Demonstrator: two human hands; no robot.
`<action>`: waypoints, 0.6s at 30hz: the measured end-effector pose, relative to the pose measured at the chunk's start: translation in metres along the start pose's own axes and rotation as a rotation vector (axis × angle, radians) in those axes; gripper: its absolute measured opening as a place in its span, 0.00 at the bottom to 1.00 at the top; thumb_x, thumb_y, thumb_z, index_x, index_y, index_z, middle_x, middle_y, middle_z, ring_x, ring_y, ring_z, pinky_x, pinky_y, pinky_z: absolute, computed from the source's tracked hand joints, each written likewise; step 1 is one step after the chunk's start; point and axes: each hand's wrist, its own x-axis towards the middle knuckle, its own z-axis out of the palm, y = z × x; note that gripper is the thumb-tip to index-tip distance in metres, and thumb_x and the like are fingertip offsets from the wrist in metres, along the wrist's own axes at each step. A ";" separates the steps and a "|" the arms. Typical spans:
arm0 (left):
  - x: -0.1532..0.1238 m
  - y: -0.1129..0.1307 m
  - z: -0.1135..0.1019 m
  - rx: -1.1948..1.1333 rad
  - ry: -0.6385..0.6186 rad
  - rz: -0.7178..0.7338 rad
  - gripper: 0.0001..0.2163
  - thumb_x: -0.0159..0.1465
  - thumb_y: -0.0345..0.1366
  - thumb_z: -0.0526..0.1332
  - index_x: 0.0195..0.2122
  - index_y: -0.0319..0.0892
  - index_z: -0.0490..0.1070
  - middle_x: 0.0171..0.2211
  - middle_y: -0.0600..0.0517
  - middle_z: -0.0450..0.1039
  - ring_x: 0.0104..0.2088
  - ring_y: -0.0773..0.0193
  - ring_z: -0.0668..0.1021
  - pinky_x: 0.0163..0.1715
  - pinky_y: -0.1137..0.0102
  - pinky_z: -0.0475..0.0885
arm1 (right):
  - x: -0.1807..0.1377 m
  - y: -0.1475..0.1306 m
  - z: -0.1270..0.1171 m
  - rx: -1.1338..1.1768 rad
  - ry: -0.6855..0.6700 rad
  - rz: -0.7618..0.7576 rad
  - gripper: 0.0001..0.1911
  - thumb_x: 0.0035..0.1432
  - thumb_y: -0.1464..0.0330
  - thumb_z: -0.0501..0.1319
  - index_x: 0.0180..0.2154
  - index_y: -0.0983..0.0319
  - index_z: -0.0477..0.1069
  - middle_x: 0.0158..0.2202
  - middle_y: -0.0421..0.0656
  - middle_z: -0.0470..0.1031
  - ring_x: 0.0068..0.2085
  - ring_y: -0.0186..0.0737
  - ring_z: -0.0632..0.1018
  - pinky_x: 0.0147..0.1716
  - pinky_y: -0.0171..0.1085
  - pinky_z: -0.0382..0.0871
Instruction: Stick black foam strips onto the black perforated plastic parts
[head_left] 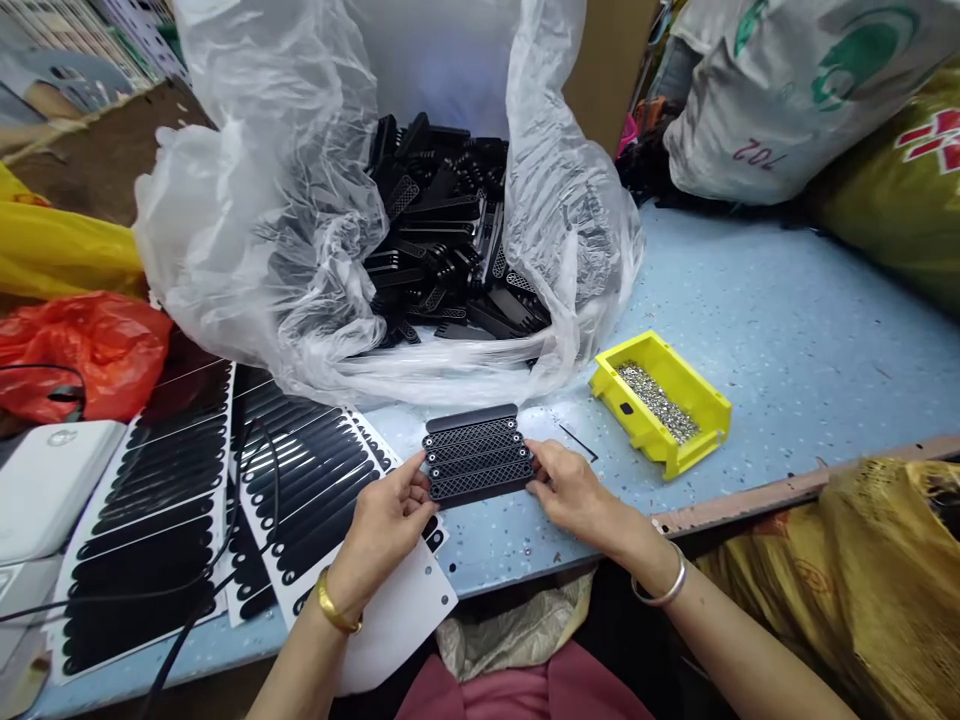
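Observation:
Several long black plastic pieces with lattice faces [480, 458] lie side by side in a neat block at the table's front, small round holes or metal bits at their ends. My left hand [390, 505] pinches the block's left end, thumb and fingers closed at its edge. At the right end, my right hand [566, 485] grips the block the same way. Just behind the hands, a clear plastic bag [300, 250] gapes around a heap of similar black pieces [442, 230]. To the right stands a yellow bin [701, 400] holding many tiny silvery metal parts [660, 400].
Sheets of black adhesive-looking strips [307, 490] lie left of my hands, with a dark cable [274, 480] across them. A white box [52, 490] and a red bag [82, 350] are farther left. A thin black stick [578, 443] rests near the bin. Full sacks [810, 100] stand back right.

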 end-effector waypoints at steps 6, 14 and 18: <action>-0.009 -0.003 -0.002 -0.019 0.077 -0.011 0.27 0.51 0.37 0.65 0.55 0.39 0.73 0.33 0.51 0.78 0.29 0.65 0.80 0.30 0.69 0.81 | -0.026 -0.008 -0.082 -0.123 0.395 -0.086 0.12 0.61 0.73 0.60 0.46 0.59 0.76 0.35 0.44 0.79 0.33 0.39 0.79 0.34 0.39 0.75; -0.023 0.000 -0.005 0.107 0.232 0.079 0.15 0.56 0.39 0.67 0.43 0.40 0.79 0.27 0.53 0.78 0.26 0.66 0.78 0.28 0.72 0.78 | -0.004 0.091 -0.155 -0.543 0.221 0.347 0.04 0.47 0.66 0.66 0.26 0.59 0.77 0.21 0.41 0.75 0.23 0.41 0.74 0.21 0.35 0.62; -0.024 0.000 0.002 0.128 0.205 0.132 0.09 0.57 0.36 0.65 0.37 0.40 0.78 0.24 0.54 0.76 0.24 0.67 0.77 0.25 0.74 0.74 | 0.008 0.107 -0.145 -0.552 -0.002 0.365 0.07 0.45 0.68 0.65 0.18 0.58 0.72 0.17 0.39 0.70 0.19 0.37 0.69 0.19 0.35 0.53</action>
